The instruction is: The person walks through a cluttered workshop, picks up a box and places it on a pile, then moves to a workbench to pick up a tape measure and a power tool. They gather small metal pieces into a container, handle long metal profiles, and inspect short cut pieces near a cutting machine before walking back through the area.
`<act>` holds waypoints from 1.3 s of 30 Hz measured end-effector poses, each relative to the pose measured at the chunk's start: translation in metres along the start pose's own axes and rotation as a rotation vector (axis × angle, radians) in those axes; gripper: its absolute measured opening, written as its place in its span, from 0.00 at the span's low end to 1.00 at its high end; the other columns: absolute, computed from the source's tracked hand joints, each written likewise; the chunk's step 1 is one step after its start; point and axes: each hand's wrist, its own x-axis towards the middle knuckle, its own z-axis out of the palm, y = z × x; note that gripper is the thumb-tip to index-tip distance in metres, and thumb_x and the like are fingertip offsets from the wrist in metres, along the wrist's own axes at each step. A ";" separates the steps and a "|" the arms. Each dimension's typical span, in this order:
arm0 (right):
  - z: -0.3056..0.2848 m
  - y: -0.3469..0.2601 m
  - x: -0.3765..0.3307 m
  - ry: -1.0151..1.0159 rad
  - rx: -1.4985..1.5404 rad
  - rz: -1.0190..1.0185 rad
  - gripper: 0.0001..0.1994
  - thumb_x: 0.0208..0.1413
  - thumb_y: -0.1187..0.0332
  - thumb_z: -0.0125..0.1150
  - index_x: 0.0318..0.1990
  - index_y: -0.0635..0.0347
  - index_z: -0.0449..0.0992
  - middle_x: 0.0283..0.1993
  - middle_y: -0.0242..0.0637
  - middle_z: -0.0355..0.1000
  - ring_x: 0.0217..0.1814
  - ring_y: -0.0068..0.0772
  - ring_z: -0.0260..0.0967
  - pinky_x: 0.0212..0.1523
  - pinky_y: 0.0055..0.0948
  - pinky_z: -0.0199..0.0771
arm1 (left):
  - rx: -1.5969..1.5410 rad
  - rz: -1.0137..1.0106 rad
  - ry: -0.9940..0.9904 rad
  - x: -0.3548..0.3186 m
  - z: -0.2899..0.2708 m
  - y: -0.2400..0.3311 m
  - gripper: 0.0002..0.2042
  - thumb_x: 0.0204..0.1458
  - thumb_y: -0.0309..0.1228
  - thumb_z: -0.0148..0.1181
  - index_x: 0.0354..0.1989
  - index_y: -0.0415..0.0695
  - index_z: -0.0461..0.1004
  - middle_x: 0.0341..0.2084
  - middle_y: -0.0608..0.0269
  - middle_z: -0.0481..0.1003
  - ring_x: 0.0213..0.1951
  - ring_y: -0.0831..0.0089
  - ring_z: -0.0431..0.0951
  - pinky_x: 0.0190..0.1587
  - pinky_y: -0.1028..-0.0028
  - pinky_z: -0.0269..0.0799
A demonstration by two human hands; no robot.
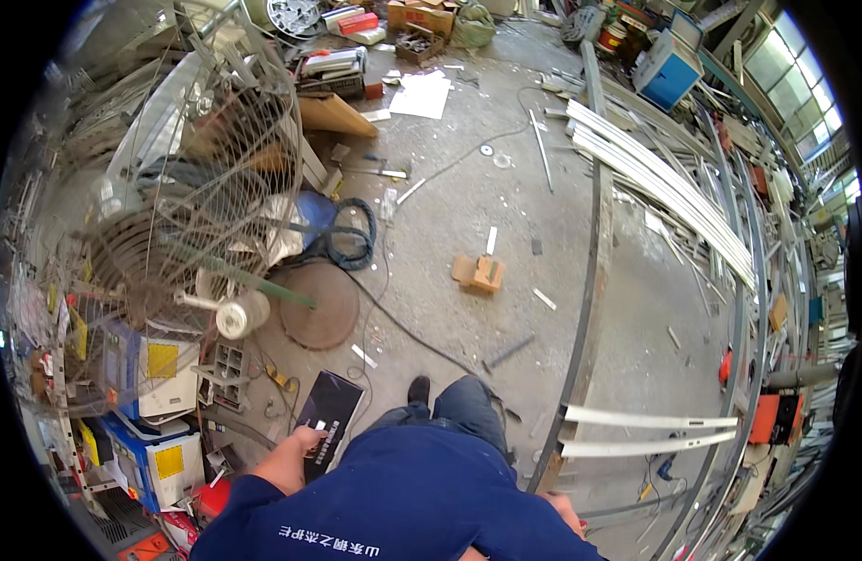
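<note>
My left hand (295, 455) grips the near end of a flat black box (329, 411) with a white label, held low over the concrete floor beside my left leg. Only a sliver of my right hand (564, 510) shows at the lower edge, next to a long rusty steel bar (590, 299); its fingers are hidden behind my blue sleeve. My dark shoe (419, 388) stands on the floor just ahead.
A standing fan with a wire cage (183, 206) and round rusty base (320, 304) stands at left. Blue and white machines (145, 374) sit below it. A wooden block (478, 273) and a black cable (403, 327) lie on the floor. Metal profiles (665, 192) pile up at right.
</note>
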 end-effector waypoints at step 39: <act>-0.218 -1.195 0.379 -0.019 -0.429 -0.007 0.16 0.50 0.64 0.62 0.42 0.67 0.77 0.35 0.38 0.75 0.32 0.33 0.73 0.31 0.32 0.74 | -0.534 0.045 -0.119 0.046 -0.133 0.976 0.14 0.52 0.41 0.59 0.36 0.41 0.74 0.20 0.64 0.68 0.21 0.68 0.69 0.26 0.64 0.68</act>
